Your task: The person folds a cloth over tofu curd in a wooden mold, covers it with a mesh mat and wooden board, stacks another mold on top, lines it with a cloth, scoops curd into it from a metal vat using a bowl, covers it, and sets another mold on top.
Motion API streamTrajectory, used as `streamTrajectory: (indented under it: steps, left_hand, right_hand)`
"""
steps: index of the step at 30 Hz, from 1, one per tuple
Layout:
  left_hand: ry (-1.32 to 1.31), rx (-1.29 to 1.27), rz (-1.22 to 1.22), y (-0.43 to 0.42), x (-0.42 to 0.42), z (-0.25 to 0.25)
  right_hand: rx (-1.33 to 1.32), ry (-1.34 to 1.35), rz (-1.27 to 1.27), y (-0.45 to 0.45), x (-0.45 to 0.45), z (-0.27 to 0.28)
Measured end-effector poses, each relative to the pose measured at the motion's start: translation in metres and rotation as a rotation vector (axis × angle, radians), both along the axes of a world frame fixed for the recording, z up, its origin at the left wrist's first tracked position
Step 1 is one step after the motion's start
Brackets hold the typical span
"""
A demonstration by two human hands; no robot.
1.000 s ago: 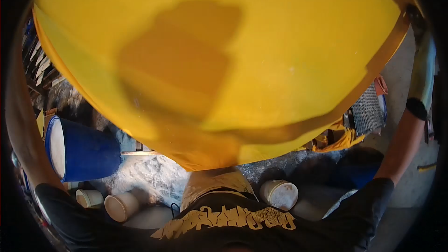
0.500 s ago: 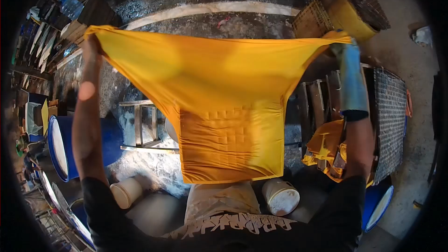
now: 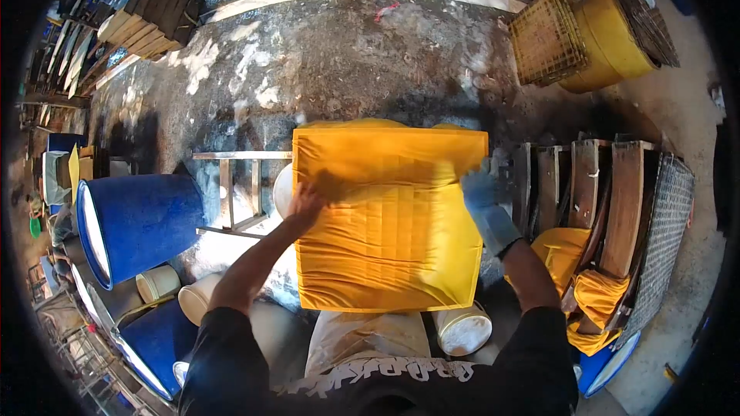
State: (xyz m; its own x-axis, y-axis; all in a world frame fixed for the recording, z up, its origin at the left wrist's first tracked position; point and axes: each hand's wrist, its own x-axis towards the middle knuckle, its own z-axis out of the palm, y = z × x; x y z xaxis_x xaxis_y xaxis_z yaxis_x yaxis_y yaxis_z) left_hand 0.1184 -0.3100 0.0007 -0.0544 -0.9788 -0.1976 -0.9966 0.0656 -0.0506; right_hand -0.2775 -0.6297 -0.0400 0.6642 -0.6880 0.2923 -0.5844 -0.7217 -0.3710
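A yellow-orange cloth (image 3: 385, 223) covers a square surface in front of my body, creased along its near part, with raised block-like shapes under its middle. My bare left hand (image 3: 310, 202) is on the cloth near its left edge, blurred, and its finger positions are unclear. At the cloth's right edge is my right hand (image 3: 479, 189) in a blue-grey glove, also smeared by motion. The far edge of the cloth lies folded over the surface's far side.
Blue barrels (image 3: 142, 219) stand at the left beside a metal frame (image 3: 239, 156). Wooden frames (image 3: 624, 208) with yellow cloth (image 3: 601, 296) are at the right. A white bucket (image 3: 464, 330) sits close to my legs. A yellow barrel (image 3: 613, 42) stands at the far right.
The cloth, held up and stretched between both hands before, has come down over the square surface. Both hands have moved inward and nearer to my body, away from the cloth's raised corners.
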Motion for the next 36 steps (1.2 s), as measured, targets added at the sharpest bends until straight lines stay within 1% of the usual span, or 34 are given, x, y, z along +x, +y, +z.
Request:
streamTrajectory:
  steps: [1, 2, 4, 5, 7, 8, 10, 11, 12, 13, 14, 15, 17, 18, 19, 20, 21, 22, 24, 25, 26, 27, 28, 30, 32, 33, 34, 35, 36]
  left_hand:
    - [0.136, 0.124, 0.082, -0.026, -0.02, 0.015]
    - [0.137, 0.128, 0.082, -0.052, -0.039, 0.019]
    - [0.175, 0.247, 0.157, -0.093, -0.067, 0.024]
    - [0.171, 0.241, 0.156, -0.09, -0.065, 0.019]
    - [0.119, 0.288, 0.315, -0.057, -0.06, 0.014]
    - [-0.02, 0.112, 0.171, -0.038, -0.046, 0.02]
    - [0.031, 0.181, 0.161, -0.005, -0.043, 0.043]
    - [0.019, 0.231, 0.078, 0.013, -0.048, 0.062]
    - [0.005, 0.279, -0.005, 0.032, -0.054, 0.076]
    - [-0.017, 0.327, -0.041, 0.054, -0.062, 0.083]
    - [-0.037, 0.373, -0.08, 0.073, -0.068, 0.088]
    - [-0.037, 0.371, -0.083, 0.083, -0.07, 0.085]
    - [-0.118, 0.342, -0.226, 0.094, -0.075, 0.069]
    - [-0.12, 0.336, -0.224, 0.093, -0.076, 0.057]
    - [-0.054, 0.292, -0.142, 0.093, -0.08, 0.049]
    - [-0.041, 0.268, -0.115, 0.102, -0.08, 0.036]
    - [-0.027, 0.244, -0.088, 0.11, -0.081, 0.025]
    - [-0.012, 0.219, -0.062, 0.118, -0.082, 0.014]
    - [0.051, 0.19, -0.033, 0.125, -0.079, 0.012]
    - [0.07, 0.18, -0.025, 0.126, -0.08, 0.018]
    - [0.042, 0.166, -0.05, 0.122, -0.089, 0.034]
    - [0.067, 0.214, -0.044, 0.118, -0.1, 0.049]
    - [0.092, 0.262, -0.036, 0.116, -0.111, 0.062]
    - [0.254, 0.546, 0.029, 0.112, -0.141, 0.085]
    - [0.438, 0.692, -0.065, 0.152, -0.16, 0.055]
    - [0.448, 0.226, -0.178, 0.156, -0.167, 0.076]
    - [0.445, 0.221, -0.189, 0.168, -0.174, 0.065]
    - [0.477, 0.417, -0.106, 0.184, -0.18, 0.041]
    - [0.553, 0.595, 0.106, 0.181, -0.179, 0.041]
  right_hand:
    - [0.313, -0.403, -0.094, 0.003, 0.02, 0.002]
    - [0.065, 0.027, 0.0, 0.006, 0.048, 0.029]
    - [-0.186, 0.459, 0.096, 0.019, 0.069, 0.047]
    - [-0.194, 0.512, 0.125, 0.025, 0.071, 0.044]
    - [-0.194, 0.533, 0.116, 0.038, 0.046, 0.045]
    - [-0.194, 0.544, 0.111, 0.045, 0.033, 0.044]
    - [1.016, -0.234, -0.263, 0.064, -0.007, 0.061]
    - [1.008, -0.143, -0.214, 0.08, -0.029, 0.071]
    - [0.549, 0.354, 0.054, 0.096, -0.047, 0.085]
    - [0.169, 0.661, 0.293, 0.112, -0.062, 0.097]
    - [0.018, 0.812, 0.456, 0.126, -0.075, 0.106]
    - [-0.023, 0.901, 0.537, 0.135, -0.086, 0.112]
    - [-0.086, 1.028, 0.614, 0.145, -0.098, 0.115]
    - [-0.115, 1.083, 0.634, 0.147, -0.099, 0.112]
    - [-0.112, 1.136, 0.643, 0.148, -0.098, 0.109]
    - [-0.076, 1.181, 0.655, 0.153, -0.097, 0.106]
    - [0.035, 1.248, 0.646, 0.158, -0.096, 0.101]
    - [0.031, 1.248, 0.641, 0.162, -0.096, 0.094]
    - [-0.084, 1.239, 0.629, 0.169, -0.101, 0.082]
    - [-0.089, 1.235, 0.622, 0.175, -0.1, 0.086]
    - [-0.062, 1.16, 0.544, 0.182, -0.093, 0.092]
    - [-0.037, 1.085, 0.473, 0.189, -0.087, 0.098]
    - [-0.041, 1.084, 0.476, 0.199, -0.081, 0.107]
    - [0.259, 0.953, 0.575, 0.219, -0.079, 0.122]
    - [0.309, 0.914, 0.602, 0.236, -0.092, 0.121]
    - [0.357, 0.873, 0.632, 0.246, -0.101, 0.115]
    - [0.355, 0.871, 0.62, 0.255, -0.114, 0.103]
    - [0.399, 0.989, 0.577, 0.26, -0.128, 0.085]
    - [0.445, 1.101, 0.53, 0.261, -0.139, 0.076]
